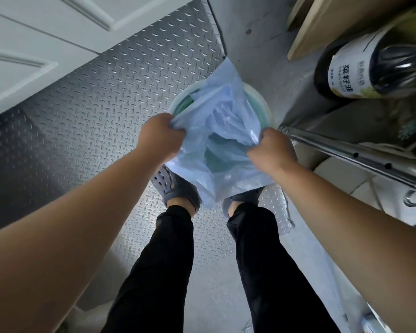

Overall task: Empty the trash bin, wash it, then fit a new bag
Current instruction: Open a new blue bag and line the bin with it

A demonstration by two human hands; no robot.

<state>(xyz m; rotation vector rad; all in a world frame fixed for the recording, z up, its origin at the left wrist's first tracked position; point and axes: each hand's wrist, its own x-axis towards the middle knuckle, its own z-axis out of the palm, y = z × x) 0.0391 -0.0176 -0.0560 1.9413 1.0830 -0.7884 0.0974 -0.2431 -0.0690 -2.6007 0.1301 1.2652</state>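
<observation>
A pale blue bag hangs over the round green bin, which stands on the floor just ahead of the person's shoes. The left hand and right hand each grip a bunched edge in curled fingers, holding the mouth apart. Metal tread plate covers the floor; a dark bottle lies on a shelf at right.
</observation>
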